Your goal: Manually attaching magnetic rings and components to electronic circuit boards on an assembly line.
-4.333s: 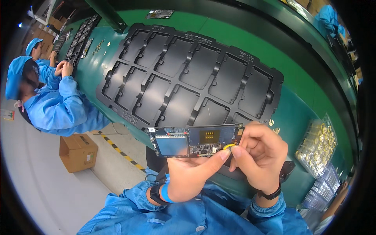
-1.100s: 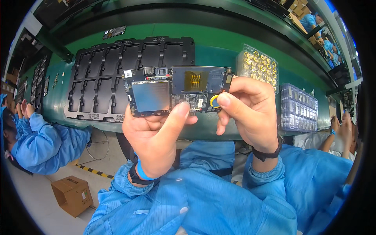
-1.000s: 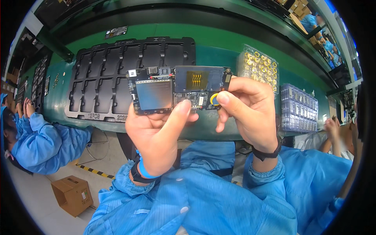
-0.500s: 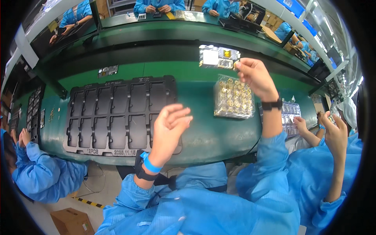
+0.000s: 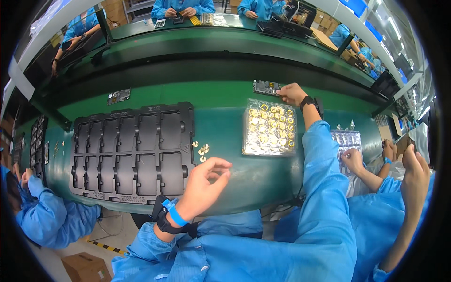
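Note:
A dark circuit board (image 5: 266, 87) is out over the green strip at the far side of the bench. My right hand (image 5: 292, 94) pinches its right end between thumb and fingers. Just nearer sits a clear plastic tray (image 5: 246, 141) filled with rows of gold-coloured round parts (image 5: 271, 126). My left hand (image 5: 206, 184) hovers over the near bench edge, fingers curved and apart, holding nothing. Beside it, the large black moulded tray (image 5: 134, 152) shows bare pockets. Several small gold-and-white pieces (image 5: 203, 150) lie loose between that tray and the clear one.
Another circuit board (image 5: 119, 96) lies on the far strip at left. A co-worker's hands (image 5: 353, 160) are over a clear tray (image 5: 346, 139) at right. Another co-worker (image 5: 56, 209) sits at left. A metal frame post (image 5: 51, 105) rises behind the black tray.
My right hand has carried the circuit board away from me and lowered it towards the far strip. My left hand has come slightly nearer, uncovering the loose gold pieces. The view has shifted a little.

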Motion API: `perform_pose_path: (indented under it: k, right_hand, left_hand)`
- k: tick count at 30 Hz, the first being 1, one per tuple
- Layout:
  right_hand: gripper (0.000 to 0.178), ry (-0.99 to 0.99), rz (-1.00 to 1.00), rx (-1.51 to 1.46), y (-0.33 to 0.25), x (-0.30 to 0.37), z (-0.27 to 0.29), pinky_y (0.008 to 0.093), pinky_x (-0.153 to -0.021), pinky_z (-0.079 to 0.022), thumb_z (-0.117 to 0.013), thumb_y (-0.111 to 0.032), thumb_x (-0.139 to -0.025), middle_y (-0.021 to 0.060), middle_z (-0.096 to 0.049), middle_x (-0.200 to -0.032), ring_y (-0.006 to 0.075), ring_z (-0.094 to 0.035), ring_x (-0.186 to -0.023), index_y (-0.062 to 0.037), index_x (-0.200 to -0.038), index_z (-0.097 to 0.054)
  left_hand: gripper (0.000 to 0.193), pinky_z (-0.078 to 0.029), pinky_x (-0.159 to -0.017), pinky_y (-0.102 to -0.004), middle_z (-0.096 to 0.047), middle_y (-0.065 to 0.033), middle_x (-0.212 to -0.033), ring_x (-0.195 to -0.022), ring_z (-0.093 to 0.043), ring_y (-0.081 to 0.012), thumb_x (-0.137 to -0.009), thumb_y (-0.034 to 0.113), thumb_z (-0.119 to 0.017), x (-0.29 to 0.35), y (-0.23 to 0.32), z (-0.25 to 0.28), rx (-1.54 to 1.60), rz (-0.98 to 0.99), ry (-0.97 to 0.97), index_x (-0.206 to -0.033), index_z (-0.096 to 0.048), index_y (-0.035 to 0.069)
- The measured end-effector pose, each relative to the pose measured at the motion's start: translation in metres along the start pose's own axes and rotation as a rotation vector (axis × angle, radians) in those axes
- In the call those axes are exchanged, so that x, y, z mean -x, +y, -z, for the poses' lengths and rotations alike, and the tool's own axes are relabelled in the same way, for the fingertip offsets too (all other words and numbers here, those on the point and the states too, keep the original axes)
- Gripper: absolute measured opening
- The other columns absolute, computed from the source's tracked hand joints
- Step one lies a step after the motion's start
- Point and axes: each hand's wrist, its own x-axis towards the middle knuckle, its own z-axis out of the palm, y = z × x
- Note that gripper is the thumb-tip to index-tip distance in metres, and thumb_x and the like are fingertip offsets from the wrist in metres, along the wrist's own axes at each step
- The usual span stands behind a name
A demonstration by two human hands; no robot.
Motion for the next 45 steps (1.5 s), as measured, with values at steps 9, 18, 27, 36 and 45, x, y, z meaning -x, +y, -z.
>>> perform_pose_path:
  k: [9, 18, 27, 36, 45]
  right_hand:
    - [0.012, 0.049, 0.811, 0.32, -0.085, 0.192, -0.067, 0.0296, -0.07, -0.053, -0.079, -0.007, -0.085, 0.0081, -0.071, -0.077, 0.0132, -0.066, -0.073, 0.0026, -0.09, -0.074]
    - [0.018, 0.003, 0.847, 0.379, -0.059, 0.196, -0.107, 0.0331, -0.07, -0.053, -0.078, -0.006, -0.086, 0.0117, -0.068, -0.088, 0.019, -0.063, -0.073, 0.003, -0.1, -0.073]
    - [0.012, -0.077, 0.727, 0.394, -0.071, 0.196, -0.104, 0.0372, -0.073, -0.055, -0.075, -0.004, -0.086, 0.0148, -0.07, -0.083, 0.0268, -0.069, -0.076, 0.0036, -0.094, -0.071]
    - [0.008, -0.042, 0.803, 0.372, -0.067, 0.199, -0.105, 0.0417, -0.077, -0.055, -0.073, -0.003, -0.085, 0.0181, -0.068, -0.089, 0.0336, -0.068, -0.083, 0.0031, -0.089, -0.07]
    - [0.008, -0.009, 0.87, 0.355, -0.06, 0.199, -0.106, 0.0429, -0.077, -0.054, -0.071, -0.002, -0.085, 0.0185, -0.067, -0.09, 0.0355, -0.068, -0.084, 0.0036, -0.089, -0.068]
  left_hand:
    - [0.021, -0.056, -0.089, -0.0294, -0.074, -0.0114, -0.115, -0.103, -0.072, -0.0165, -0.097, -0.002, -0.069, 0.027, 0.069, 0.051, -0.141, 0.026, -0.013, -0.117, -0.067, -0.002]
    - [0.018, -0.055, -0.073, -0.0293, -0.076, -0.0119, -0.102, -0.087, -0.074, -0.02, -0.098, 0.009, -0.068, 0.003, 0.095, 0.14, -0.116, 0.175, -0.031, -0.113, -0.067, -0.001]
    - [0.021, -0.056, -0.073, -0.0318, -0.076, -0.0136, -0.104, -0.085, -0.074, -0.0207, -0.097, 0.011, -0.067, 0.064, 0.081, 0.167, -0.099, 0.228, 0.224, -0.114, -0.066, 0.0]
    - [0.032, -0.058, -0.068, -0.0301, -0.073, -0.0136, -0.102, -0.083, -0.075, -0.0227, -0.1, 0.023, -0.065, 0.21, 0.151, 0.219, -0.327, 0.124, 0.453, -0.12, -0.062, -0.002]
    - [0.033, -0.056, -0.08, -0.0248, -0.07, -0.0049, -0.113, -0.092, -0.069, -0.0158, -0.109, 0.02, -0.056, 0.222, 0.145, 0.392, 0.134, -0.176, 1.019, -0.134, -0.062, 0.0]
